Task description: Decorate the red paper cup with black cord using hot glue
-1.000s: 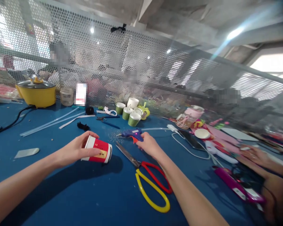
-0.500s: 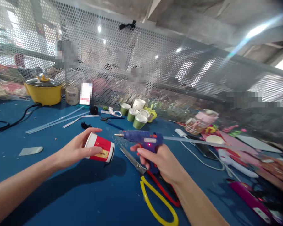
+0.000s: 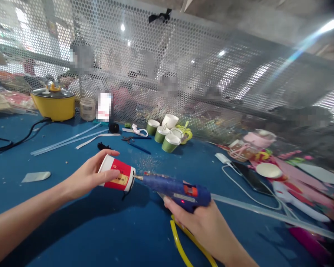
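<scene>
Nearest, a yellow loop-shaped handle [image 3: 177, 239] lies on the blue flat tabletop [image 3: 86, 230], partly beneath the right hand [image 3: 200, 222]; that hand is closed around the grip of a dark-blue plastic glue gun [image 3: 169, 189], its trigger fingers mostly hidden; the gun's long axis runs slantwise across the view, its tapered metal nozzle [image 3: 138, 178] pointing left, while a long translucent glue stick [image 3: 247, 207] trails from its rear towards the right; it should be rigid and fairly light, best gripped by the handle and well clear of the nozzle, which is probably hot, since a red light glows on the body.

Just left of the nozzle, above the tabletop, the left hand [image 3: 93, 172] is clamped on a red-and-white tapered paper cup [image 3: 121, 167], thumb across the near wall; the cup lies tilted on its side, long axis roughly left to right, its right end dipping slightly and edged with thin black cord [image 3: 131, 187]; whether the nozzle touches that end I cannot tell; the cup should be light, smooth and easily dented, so a gentle hold towards its white left end suits; farther back stand green-and-white small cups [image 3: 171, 142] and a yellow lidded pot [image 3: 54, 107].
</scene>
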`<state>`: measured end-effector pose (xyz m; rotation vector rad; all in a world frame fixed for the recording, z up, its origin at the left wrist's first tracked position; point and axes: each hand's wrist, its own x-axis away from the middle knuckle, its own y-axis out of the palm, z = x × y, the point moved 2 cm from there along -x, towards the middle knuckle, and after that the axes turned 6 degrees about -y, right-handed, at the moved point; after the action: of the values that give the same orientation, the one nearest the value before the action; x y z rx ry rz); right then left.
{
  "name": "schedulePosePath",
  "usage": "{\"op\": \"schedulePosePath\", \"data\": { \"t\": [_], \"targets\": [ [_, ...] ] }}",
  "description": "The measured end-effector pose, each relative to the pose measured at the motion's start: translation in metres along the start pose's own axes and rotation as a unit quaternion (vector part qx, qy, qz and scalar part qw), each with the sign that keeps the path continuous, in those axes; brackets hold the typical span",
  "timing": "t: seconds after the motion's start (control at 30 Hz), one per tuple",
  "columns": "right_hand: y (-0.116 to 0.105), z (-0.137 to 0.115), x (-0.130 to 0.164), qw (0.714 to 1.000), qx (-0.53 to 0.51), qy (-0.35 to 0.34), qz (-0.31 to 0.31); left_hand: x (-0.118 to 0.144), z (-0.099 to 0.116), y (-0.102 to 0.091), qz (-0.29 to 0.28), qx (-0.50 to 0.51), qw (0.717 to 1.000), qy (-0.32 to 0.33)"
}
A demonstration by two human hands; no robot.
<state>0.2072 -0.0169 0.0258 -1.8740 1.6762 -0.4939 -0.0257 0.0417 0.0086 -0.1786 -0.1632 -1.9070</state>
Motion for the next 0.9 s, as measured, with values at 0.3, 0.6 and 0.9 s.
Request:
{"op": "schedulePosePath", "data": {
  "t": [0.3,0.6,0.9],
  "targets": [
    [-0.0009,0.0001,-0.0031,0.998,0.044,-0.032,0.009,-0.0010,-0.0013,0.0000,-0.003,-0.004,1.000,0.006],
    [-0.0025,-0.0010,-0.0045,0.999,0.029,-0.018,0.012,-0.0001,-0.0017,0.0011,-0.007,-0.012,1.000,-0.001],
    [-0.0017,-0.0045,-0.0009,1.000,-0.026,0.000,0.010,0.0002,-0.0012,0.0004,-0.027,0.019,0.999,-0.040]
  ]
}}
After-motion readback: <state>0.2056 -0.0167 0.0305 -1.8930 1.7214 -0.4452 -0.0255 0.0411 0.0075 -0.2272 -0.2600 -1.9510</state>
